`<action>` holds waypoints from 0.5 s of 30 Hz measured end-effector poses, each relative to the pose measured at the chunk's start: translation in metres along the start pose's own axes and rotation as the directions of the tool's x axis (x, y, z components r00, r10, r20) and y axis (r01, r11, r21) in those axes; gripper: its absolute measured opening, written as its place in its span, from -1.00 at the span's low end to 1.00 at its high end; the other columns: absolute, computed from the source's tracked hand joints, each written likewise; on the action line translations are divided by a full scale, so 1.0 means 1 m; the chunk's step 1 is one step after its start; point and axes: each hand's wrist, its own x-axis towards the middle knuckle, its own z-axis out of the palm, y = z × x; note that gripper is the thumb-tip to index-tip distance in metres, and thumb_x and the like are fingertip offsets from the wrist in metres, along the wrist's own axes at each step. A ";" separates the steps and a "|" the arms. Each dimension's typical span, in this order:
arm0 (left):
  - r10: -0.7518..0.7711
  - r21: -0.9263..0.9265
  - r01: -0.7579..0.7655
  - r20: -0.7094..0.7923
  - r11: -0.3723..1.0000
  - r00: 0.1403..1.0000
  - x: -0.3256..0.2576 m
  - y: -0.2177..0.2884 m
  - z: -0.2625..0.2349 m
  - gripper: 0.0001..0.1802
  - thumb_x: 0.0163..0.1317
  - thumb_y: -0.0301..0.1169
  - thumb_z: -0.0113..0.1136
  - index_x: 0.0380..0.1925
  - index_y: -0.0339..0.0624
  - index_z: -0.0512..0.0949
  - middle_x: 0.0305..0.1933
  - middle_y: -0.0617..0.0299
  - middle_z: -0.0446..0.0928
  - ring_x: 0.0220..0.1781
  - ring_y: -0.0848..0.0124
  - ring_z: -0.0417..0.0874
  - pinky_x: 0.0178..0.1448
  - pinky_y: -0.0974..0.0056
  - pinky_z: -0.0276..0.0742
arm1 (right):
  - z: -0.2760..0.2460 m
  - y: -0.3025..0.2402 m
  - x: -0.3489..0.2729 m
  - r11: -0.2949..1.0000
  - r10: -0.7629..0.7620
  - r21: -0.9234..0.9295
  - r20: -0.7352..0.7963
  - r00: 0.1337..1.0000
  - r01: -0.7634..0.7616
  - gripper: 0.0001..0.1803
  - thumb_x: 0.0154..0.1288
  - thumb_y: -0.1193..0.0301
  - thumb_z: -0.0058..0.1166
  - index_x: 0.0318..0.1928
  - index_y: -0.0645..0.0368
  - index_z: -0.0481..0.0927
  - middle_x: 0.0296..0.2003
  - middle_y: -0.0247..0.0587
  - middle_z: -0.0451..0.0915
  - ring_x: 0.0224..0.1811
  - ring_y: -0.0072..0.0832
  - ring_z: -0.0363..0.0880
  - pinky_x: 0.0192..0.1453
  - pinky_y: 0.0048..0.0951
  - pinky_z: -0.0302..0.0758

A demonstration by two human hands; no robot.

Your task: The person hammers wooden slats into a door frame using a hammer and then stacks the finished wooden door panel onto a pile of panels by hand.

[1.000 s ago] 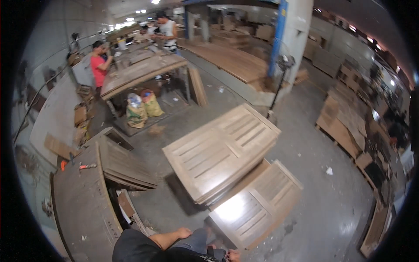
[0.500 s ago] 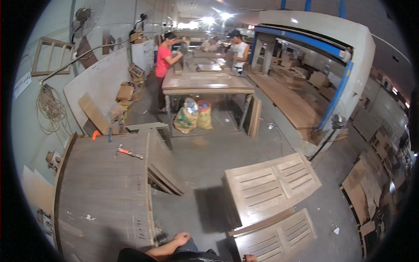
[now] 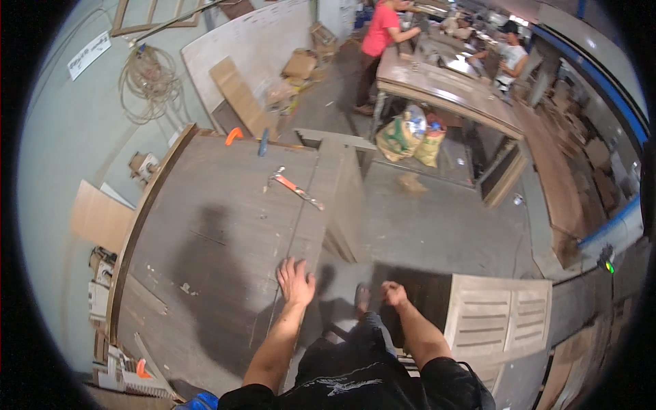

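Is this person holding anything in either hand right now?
No. The left hand rests open and flat on the edge of the wooden panel. The right hand is loosely closed in the air, holding nothing.

The left hand (image 3: 295, 280) is reaching forward with fingers spread and palm down, its bare forearm stretching up from the lower edge. The right hand (image 3: 393, 294) is hanging loosely curled, arm bent at the elbow.
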 end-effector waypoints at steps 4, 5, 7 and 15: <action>0.113 -0.041 -0.117 -0.090 0.992 0.989 0.013 0.013 0.007 -0.42 0.14 -0.22 0.22 0.21 -0.03 0.44 0.40 -0.01 0.27 0.46 -0.08 0.20 0.45 -0.21 0.10 | 0.004 -0.050 0.161 0.994 0.067 0.079 0.145 0.987 -0.079 -0.79 0.39 0.25 -0.04 -0.15 0.09 0.53 -0.41 -0.41 0.49 -0.36 -0.43 0.46 -0.43 -0.33 0.40; 0.079 -0.021 -0.080 -0.060 0.997 0.995 0.009 0.011 0.001 -0.43 0.12 -0.22 0.24 0.19 -0.01 0.47 0.39 0.02 0.29 0.46 -0.06 0.21 0.43 -0.21 0.13 | 0.027 -0.066 0.188 0.998 0.038 -0.059 0.127 0.991 -0.030 -0.75 0.40 0.19 -0.06 -0.14 0.07 0.53 -0.42 -0.43 0.47 -0.35 -0.45 0.47 -0.43 -0.33 0.39; -0.035 0.043 0.034 0.039 0.998 0.999 0.010 0.015 0.002 -0.48 0.07 -0.22 0.28 0.11 0.05 0.54 0.37 0.11 0.33 0.45 -0.03 0.24 0.40 -0.22 0.17 | 0.058 -0.100 0.250 0.994 -0.026 -0.106 0.085 0.996 0.035 -0.65 0.42 0.06 -0.05 -0.13 0.07 0.54 -0.38 -0.43 0.51 -0.32 -0.49 0.48 -0.43 -0.34 0.37; -0.218 0.162 0.208 0.041 0.965 0.975 0.034 0.036 0.014 -0.66 0.00 -0.28 0.35 -0.16 0.06 0.59 0.29 0.19 0.42 0.36 0.04 0.35 0.43 -0.25 0.09 | 0.175 -0.210 0.366 0.998 -0.054 0.011 -0.166 0.985 0.057 -0.47 0.30 0.04 0.25 0.05 0.21 0.56 -0.20 -0.29 0.60 -0.18 -0.53 0.53 -0.11 -0.43 0.52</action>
